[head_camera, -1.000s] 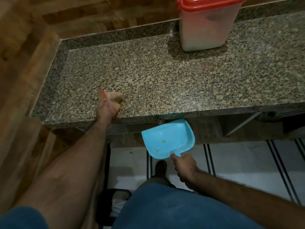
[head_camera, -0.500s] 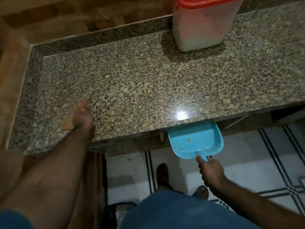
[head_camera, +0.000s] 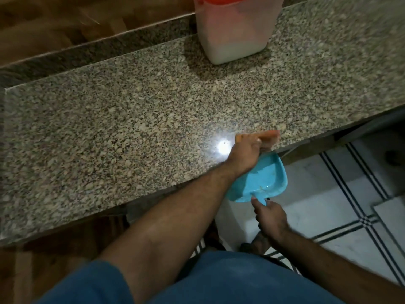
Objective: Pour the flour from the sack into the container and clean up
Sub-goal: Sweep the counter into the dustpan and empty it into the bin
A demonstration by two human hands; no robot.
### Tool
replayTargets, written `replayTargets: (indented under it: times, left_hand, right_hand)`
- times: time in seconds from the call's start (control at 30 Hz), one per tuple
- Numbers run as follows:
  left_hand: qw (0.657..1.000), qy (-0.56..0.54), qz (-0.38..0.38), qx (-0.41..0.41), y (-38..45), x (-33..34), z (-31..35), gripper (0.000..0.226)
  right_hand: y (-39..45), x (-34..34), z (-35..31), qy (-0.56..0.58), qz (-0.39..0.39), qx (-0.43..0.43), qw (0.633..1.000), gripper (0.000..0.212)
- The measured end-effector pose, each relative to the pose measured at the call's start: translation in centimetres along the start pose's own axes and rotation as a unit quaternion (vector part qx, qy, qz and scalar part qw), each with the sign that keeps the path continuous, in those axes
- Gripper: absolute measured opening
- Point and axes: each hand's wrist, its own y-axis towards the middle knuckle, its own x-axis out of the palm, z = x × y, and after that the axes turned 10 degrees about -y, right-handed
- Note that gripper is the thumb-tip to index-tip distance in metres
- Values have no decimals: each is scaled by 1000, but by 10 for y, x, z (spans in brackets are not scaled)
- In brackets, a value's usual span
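Note:
My left hand (head_camera: 245,153) grips an orange-tan cloth (head_camera: 263,136) at the front edge of the speckled granite counter (head_camera: 131,119), right above the pan. A light blue dustpan (head_camera: 265,181) is held just under that counter edge, tilted, by my right hand (head_camera: 270,218) on its short handle. The translucent container (head_camera: 234,29) with a red lid stands at the back of the counter, white flour showing inside. No sack is in view.
A bright light reflection (head_camera: 223,148) shines on the counter beside my left hand. Wood panelling (head_camera: 54,20) lies behind and left of the counter. White floor tiles with black stripes (head_camera: 341,189) are below right. My blue clothing (head_camera: 219,279) fills the bottom.
My left hand has swept the cloth from the counter's left end rightward to the edge above the dustpan. The dustpan stayed under the edge and the camera shifted left.

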Motion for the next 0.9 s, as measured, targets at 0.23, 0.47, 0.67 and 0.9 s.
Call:
replayTargets:
  times: [0.23,0.47,0.67,0.9]
  left_hand:
    - [929,-200,310,33,-62,-120,8,35]
    - [841,294,432,-140,-90,-160,-114,51]
    - [857,233,437,-145,-46,-23,-81,40]
    - [987,75,145,-9,42,85,24,45]
  right_hand:
    - [15,-29,9,13,-4,-28,1000,29]
    - [24,-49,14,-8,-15,-29,999,39]
    - [29,-62,14,-11,-15,-38,999,32]
    - [33,-79,15,2,-11,-16,1000,36]
